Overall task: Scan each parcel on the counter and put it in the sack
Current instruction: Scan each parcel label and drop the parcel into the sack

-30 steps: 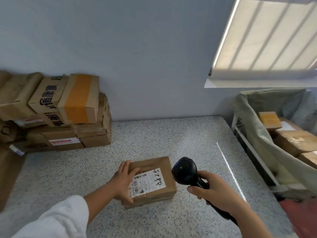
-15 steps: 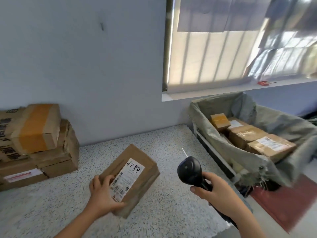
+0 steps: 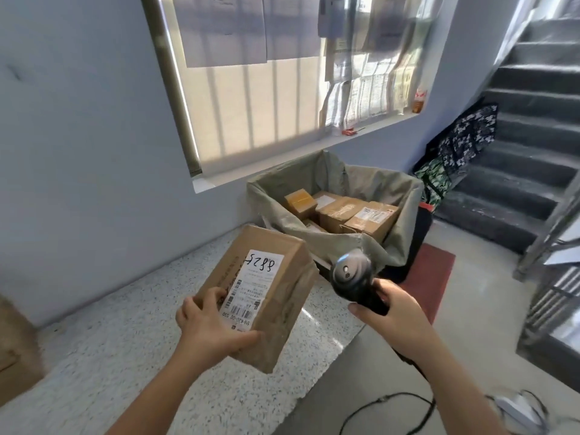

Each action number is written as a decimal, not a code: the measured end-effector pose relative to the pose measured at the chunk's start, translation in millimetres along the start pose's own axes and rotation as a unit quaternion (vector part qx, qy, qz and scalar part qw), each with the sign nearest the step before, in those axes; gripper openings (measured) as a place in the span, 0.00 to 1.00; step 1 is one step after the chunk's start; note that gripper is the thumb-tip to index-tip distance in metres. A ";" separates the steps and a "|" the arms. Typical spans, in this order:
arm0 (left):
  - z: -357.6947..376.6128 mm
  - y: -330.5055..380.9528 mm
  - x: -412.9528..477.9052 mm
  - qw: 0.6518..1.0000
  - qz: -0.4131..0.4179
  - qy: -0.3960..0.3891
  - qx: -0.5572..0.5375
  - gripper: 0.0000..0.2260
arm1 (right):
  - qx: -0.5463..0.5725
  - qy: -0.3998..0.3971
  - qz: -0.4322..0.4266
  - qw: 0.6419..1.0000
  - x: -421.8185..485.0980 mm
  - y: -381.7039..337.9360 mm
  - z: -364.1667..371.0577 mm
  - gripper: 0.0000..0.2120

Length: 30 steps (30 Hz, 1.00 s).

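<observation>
**Parcel in hand over a speckled counter**

The speckled stone counter [image 3: 119, 334] runs beneath the left hand [image 3: 210, 324], which grips the near end of a creased brown cardboard parcel [image 3: 282, 309], tilted with its white label [image 3: 254, 287] facing up. Just right of it, the right hand [image 3: 392, 315] wraps a glossy black scanner [image 3: 351, 274]. Beyond both hands a limp grey-green sack [image 3: 364, 249] holds boxes [image 3: 345, 211] under a barred window [image 3: 266, 105]. Grey stairs [image 3: 518, 183] climb further right.

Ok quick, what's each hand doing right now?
Left hand: holding the labelled parcel.
Right hand: gripping the black scanner.
</observation>
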<state>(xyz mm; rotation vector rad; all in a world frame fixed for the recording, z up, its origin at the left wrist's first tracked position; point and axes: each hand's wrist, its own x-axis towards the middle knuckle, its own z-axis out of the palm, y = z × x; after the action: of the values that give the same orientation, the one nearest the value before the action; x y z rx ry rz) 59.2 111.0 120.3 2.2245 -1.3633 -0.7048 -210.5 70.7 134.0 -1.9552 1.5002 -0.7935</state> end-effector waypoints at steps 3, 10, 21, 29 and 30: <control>10.4 25.7 -5.7 0.999 0.032 0.001 -0.003 0.41 | 0.019 0.011 0.028 0.999 -2.5 11.3 -20.9 0.07; 28.3 111.2 -21.4 0.995 0.091 0.039 0.007 0.43 | 0.047 0.041 -0.019 0.998 11.2 66.4 -97.0 0.16; 74.9 236.3 -1.3 0.990 0.078 0.110 -0.043 0.55 | 0.031 0.017 -0.108 0.994 88.3 130.3 -187.6 0.17; 75.9 281.7 77.9 0.991 0.035 0.122 -0.047 0.56 | 0.033 0.010 -0.118 0.992 168.5 149.2 -197.8 0.19; 76.7 286.0 92.9 0.990 0.036 0.122 -0.057 0.56 | 0.028 0.007 -0.117 0.993 181.4 151.8 -197.8 0.20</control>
<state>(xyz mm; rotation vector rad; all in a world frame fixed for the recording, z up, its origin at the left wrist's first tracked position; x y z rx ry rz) -147.3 -100.7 214.6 2.0834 -1.2434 -0.4565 -416.8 -153.7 180.4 -2.1120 1.2555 -0.9392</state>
